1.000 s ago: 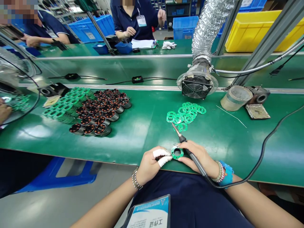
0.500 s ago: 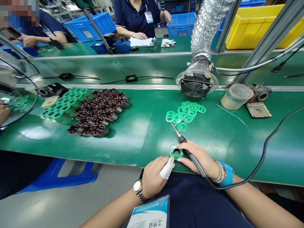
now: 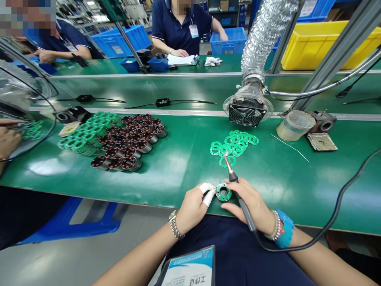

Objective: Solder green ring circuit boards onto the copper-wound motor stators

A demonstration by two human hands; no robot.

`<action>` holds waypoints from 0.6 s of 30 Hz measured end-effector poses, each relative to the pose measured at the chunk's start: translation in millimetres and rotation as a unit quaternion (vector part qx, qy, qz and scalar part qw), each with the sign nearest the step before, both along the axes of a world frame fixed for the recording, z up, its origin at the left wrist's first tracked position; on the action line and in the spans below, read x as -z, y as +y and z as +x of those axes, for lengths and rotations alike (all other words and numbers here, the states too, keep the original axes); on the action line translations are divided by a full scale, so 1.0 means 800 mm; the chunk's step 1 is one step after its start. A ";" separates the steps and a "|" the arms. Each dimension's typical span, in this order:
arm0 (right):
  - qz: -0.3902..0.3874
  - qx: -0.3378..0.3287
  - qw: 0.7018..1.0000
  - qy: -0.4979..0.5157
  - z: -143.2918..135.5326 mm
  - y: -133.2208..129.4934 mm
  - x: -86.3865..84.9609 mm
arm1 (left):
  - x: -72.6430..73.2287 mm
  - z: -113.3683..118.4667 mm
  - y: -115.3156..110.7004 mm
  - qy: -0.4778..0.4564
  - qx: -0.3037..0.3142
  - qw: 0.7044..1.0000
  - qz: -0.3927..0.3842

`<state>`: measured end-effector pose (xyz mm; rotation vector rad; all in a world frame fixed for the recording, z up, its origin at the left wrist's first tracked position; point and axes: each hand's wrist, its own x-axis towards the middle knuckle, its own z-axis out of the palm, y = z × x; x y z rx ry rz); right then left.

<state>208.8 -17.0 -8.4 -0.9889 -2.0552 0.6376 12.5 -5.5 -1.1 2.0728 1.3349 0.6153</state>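
Far left of the left hand, a co-worker's hand [image 3: 8, 142] is showing over the green table [image 3: 172, 159]. Next in, a batch of stacked rings [image 3: 89, 133] is sitting beyond and left of the left hand. Metal cups [image 3: 131, 145] with copper inside are standing in rows right beside that batch, nearer the left hand.

Left hand [image 3: 193, 204]: white-taped thumb and finger are pinching the left edge of a green ring [image 3: 223, 199]. Ring is sitting between the two hands, near edge of the table.

Soldering iron [image 3: 244, 208] is slanting up-left out of the right hand. Its tip is pointing at a loose ring pile [image 3: 235, 145] beyond both hands; can't tell if touching. Fan [image 3: 247, 114] on a foil hose [image 3: 254, 43] is facing us past the pile.

Right hand [image 3: 254, 200] is grasping the iron's handle, forefinger reaching the ring's upper right, contact unclear, thumb standing just off.

Beyond and right of it, thin wire [image 3: 290, 147] is lying flat, then a cup [image 3: 296, 126], a small pad [image 3: 322, 142].
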 end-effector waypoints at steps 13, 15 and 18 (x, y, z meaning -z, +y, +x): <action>-0.029 -0.052 0.998 0.021 0.000 0.007 -0.001 | -0.005 -0.013 0.001 -0.038 0.053 0.988 -0.141; -0.030 -0.052 0.998 0.020 0.000 0.006 0.000 | -0.001 -0.019 0.000 0.034 0.066 0.997 0.031; -0.027 -0.050 0.998 0.023 -0.001 0.006 0.001 | 0.003 -0.027 -0.001 0.109 0.099 0.964 0.220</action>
